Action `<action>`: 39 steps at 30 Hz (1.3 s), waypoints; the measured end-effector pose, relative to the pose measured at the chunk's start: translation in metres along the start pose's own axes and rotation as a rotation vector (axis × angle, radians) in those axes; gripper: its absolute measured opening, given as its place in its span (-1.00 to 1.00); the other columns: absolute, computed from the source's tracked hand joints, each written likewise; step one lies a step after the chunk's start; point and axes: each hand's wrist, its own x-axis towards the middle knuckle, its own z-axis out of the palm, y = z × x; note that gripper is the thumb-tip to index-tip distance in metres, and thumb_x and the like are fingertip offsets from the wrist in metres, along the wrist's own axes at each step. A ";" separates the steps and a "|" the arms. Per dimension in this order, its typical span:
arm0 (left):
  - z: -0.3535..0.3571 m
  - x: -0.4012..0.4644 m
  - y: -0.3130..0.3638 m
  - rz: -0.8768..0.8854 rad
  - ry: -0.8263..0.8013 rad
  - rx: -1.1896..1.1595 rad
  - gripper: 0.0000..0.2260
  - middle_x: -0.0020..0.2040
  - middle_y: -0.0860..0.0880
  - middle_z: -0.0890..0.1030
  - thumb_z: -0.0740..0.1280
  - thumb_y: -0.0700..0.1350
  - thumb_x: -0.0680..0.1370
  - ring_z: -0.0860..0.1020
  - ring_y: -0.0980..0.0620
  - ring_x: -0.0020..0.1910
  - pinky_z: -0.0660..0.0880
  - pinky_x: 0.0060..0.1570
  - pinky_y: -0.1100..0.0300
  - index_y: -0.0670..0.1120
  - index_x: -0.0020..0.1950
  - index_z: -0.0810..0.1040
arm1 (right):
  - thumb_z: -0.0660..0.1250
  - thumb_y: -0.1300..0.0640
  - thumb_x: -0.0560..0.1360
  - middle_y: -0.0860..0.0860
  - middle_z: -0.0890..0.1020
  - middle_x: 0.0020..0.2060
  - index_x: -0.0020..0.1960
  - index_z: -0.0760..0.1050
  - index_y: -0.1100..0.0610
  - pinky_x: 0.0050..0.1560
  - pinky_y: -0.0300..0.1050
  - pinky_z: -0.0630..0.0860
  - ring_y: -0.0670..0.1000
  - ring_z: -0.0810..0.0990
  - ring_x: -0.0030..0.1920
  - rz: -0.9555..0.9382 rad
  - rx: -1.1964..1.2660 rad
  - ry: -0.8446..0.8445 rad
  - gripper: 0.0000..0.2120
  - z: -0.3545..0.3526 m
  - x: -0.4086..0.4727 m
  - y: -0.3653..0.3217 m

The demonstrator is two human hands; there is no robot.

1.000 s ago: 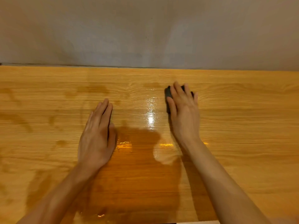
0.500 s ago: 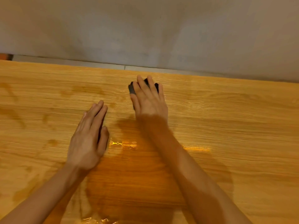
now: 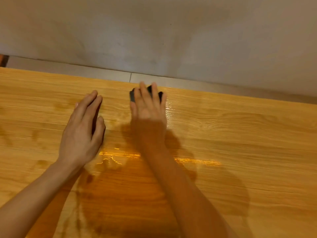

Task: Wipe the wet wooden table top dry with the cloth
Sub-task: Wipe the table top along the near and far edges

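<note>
1. My right hand (image 3: 148, 107) presses flat on the dark cloth (image 3: 132, 96), fingers spread over it. The cloth sits at the far edge of the bench (image 3: 240, 134), close to the wall (image 3: 154, 31).
2. My left hand (image 3: 80, 131) lies palm-down on the bare wood, holding nothing, fingers together, near the right hand but apart from it.
3. Risk: the cloth is small and mostly hidden under my palm. A stroke further forward can push it off the far edge into the gap by the wall.
4. Risk: a glossy wet film (image 3: 169, 110) shines just right of my right hand, and bright wet streaks (image 3: 120, 154) lie nearer me. Narrow passes can leave such strips between them.
5. Risk: my left palm rests near damp patches and can smear them onto wiped wood.
6. Containers: none is in view; nothing to report on contents.
</note>
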 end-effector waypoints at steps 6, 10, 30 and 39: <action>0.001 -0.001 0.002 -0.009 -0.009 0.006 -0.52 0.62 -0.04 0.25 0.08 -0.04 0.69 0.19 -0.02 0.62 0.31 0.47 -0.26 -0.15 0.60 0.28 | 0.15 0.13 0.65 0.09 0.34 0.47 0.44 0.36 0.16 0.51 0.20 0.11 0.17 0.18 0.53 0.008 -0.066 -0.049 -0.63 -0.046 -0.007 0.091; 0.000 -0.001 0.002 -0.018 -0.023 0.019 -0.51 0.63 -0.04 0.24 0.06 -0.02 0.69 0.17 -0.02 0.62 0.30 0.48 -0.26 -0.15 0.61 0.26 | 0.03 0.09 0.68 0.07 0.25 0.52 0.48 0.31 0.19 0.55 0.12 -0.06 0.10 0.04 0.56 0.343 0.073 0.088 -0.59 -0.081 -0.015 0.135; 0.000 0.001 -0.001 -0.003 -0.003 -0.047 -0.53 0.61 -0.09 0.27 0.15 -0.12 0.68 0.22 -0.06 0.61 0.29 0.50 -0.22 -0.18 0.59 0.30 | 0.00 0.04 0.65 0.12 0.59 0.02 0.16 0.54 0.16 0.13 -0.02 0.27 0.17 0.44 0.06 0.153 -0.069 0.019 -0.63 -0.073 0.028 0.119; 0.004 0.001 -0.003 0.019 0.035 -0.189 -0.55 0.59 -0.13 0.31 0.18 -0.18 0.68 0.22 -0.07 0.61 0.24 0.52 -0.25 -0.25 0.57 0.30 | -0.04 0.03 0.66 0.07 0.62 0.00 0.09 0.54 0.12 0.10 0.01 0.30 0.10 0.46 -0.04 0.012 -0.098 -0.171 -0.62 0.001 0.078 -0.027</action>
